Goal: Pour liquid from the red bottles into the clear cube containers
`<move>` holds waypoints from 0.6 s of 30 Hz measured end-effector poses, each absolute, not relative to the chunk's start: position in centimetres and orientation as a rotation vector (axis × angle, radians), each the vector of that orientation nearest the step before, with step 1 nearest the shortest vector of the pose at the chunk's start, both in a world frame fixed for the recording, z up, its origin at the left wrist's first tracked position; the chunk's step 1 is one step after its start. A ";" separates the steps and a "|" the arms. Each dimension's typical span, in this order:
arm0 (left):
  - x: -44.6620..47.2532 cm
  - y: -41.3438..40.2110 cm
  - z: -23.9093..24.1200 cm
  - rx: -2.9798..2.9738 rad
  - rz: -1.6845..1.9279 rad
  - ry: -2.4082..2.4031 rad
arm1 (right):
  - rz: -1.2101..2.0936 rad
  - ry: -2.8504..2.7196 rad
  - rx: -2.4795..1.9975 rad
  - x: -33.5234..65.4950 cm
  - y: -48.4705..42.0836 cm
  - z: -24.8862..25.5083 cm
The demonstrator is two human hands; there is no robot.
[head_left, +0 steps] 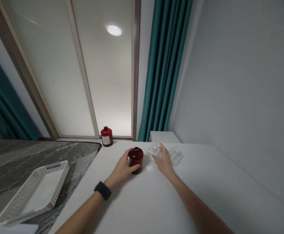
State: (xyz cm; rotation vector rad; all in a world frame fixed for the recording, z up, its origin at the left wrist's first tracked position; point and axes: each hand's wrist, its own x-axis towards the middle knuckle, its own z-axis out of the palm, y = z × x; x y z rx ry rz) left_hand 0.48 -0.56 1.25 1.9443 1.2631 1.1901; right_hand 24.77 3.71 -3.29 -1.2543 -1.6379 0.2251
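Head view: our left hand (123,169) wraps round the red jar (136,160) standing on the table (156,201). Our right hand (163,161), fingers spread, touches a clear bottle (155,150) just beside. We judge a careless nudge could tip the jar or knock glass together.

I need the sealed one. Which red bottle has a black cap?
The far bottle by the window, which also has a white label. The near bottle, gripped by the left hand, shows a bare neck.
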 end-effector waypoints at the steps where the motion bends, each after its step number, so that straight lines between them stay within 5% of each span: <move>1: 0.5 -0.7 1.2 1.934 1.200 1.264 | 0.228 -1.648 -1.254 24.6 3.9 -3.4; 18: 0.1 -1.2 -0.5 1.915 1.274 1.167 | 0.269 -1.788 -1.335 28.6 0.7 -3.1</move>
